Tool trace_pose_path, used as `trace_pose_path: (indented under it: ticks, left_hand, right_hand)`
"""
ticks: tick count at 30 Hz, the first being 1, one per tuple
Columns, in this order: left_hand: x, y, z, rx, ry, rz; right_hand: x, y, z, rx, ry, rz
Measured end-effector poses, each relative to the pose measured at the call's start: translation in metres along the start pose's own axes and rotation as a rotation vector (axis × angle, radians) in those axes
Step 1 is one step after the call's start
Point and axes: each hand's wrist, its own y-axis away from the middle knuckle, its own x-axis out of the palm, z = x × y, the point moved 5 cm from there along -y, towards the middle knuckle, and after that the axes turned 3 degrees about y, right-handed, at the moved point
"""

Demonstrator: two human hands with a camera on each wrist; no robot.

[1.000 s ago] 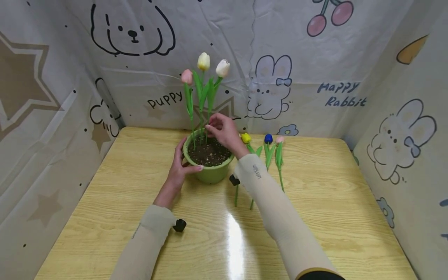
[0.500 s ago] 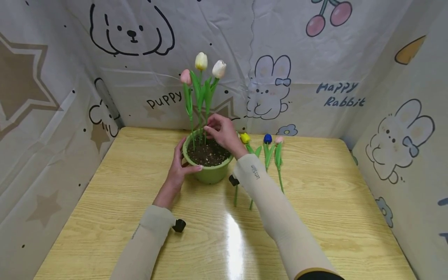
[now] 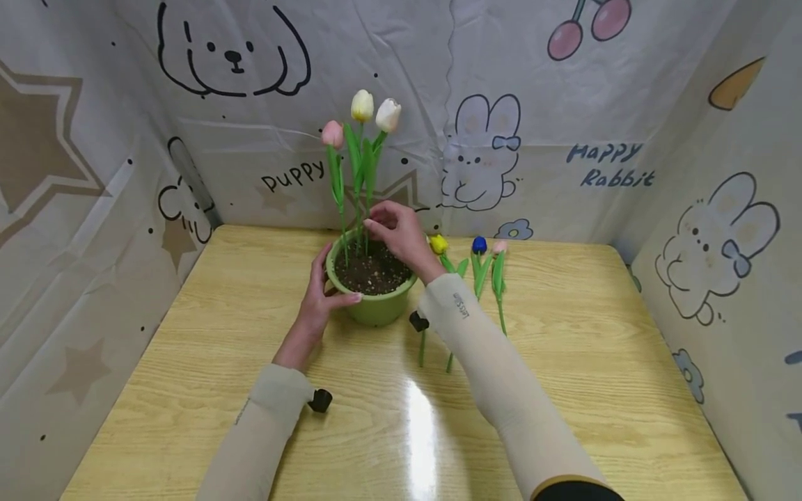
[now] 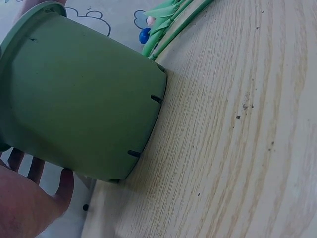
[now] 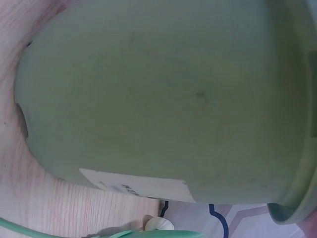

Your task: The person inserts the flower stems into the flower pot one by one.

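A green flowerpot (image 3: 376, 311) filled with dark soil (image 3: 376, 275) stands on the table. My left hand (image 3: 316, 296) grips its left side, thumb at the front of the rim; in the left wrist view, fingers (image 4: 64, 191) curl against the pot wall. Three artificial tulips rise from the soil: a pink tulip (image 3: 333, 134), a pale yellow tulip (image 3: 362, 106) and a white tulip (image 3: 388, 115). Above the soil, my right hand (image 3: 404, 236) pinches the white tulip's stem low down. The right wrist view is mostly filled by the pot's wall (image 5: 148, 99).
Right of the pot lie a yellow tulip (image 3: 438, 244), a blue tulip (image 3: 479, 245) and a light pink tulip (image 3: 499, 271), partly behind the right sleeve (image 3: 495, 362). A pale bloom (image 5: 159, 224) shows below the pot in the right wrist view. Printed cloth (image 3: 282, 132) borders the table (image 3: 188, 334).
The white tulip's bloom has shifted left, closer to the pale yellow one, with my right hand still pinching its stem. My left hand stays on the pot.
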Motion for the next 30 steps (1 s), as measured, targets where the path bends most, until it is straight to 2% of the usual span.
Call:
trace_pose_path:
  ticks: [7, 12, 19, 30]
  left_hand:
    - [0.000, 0.000, 0.000, -0.007, 0.001, -0.004]
    - [0.000, 0.000, 0.000, -0.010, 0.006, -0.005]
    - [0.000, 0.000, 0.000, -0.021, -0.005, -0.007]
    - [0.000, 0.000, 0.003, -0.016, -0.009, -0.008]
  right_hand:
    - [-0.008, 0.008, 0.002, -0.004, 0.094, -0.047]
    - [-0.028, 0.019, 0.006, 0.007, 0.126, -0.059]
    - [-0.079, 0.053, -0.002, 0.041, 0.115, -0.092]
    - [-0.162, 0.125, -0.044, 0.201, 0.145, -0.159]
